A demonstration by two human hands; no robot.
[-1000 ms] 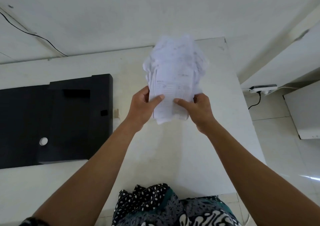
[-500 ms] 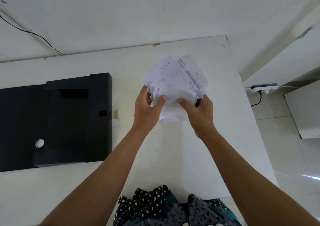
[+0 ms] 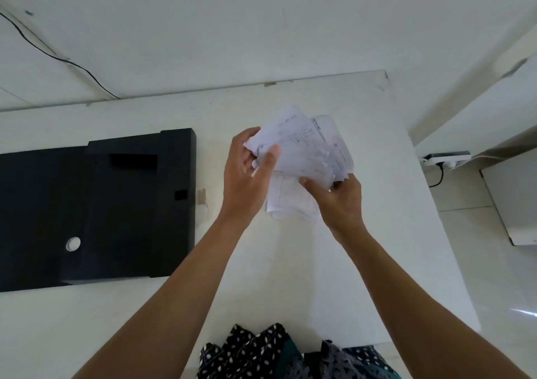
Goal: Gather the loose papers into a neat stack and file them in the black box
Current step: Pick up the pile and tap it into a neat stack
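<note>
Near the middle of the frame, a messy bunch of papers [image 3: 305,160] is held above the white desk [image 3: 290,277]. The left hand [image 3: 250,172] is closed on its left edge, the right hand [image 3: 338,201] on its lower right corner. Thin, crinkled sheets stick out unevenly, so some could probably slip and fall if either grip is loosened. At the left, the flat black box [image 3: 116,213] is seen lying open.

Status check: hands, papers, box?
Left hand and right hand both gripping papers, fanned, uneven. Black box open at left, none filed. Path clear.
</note>
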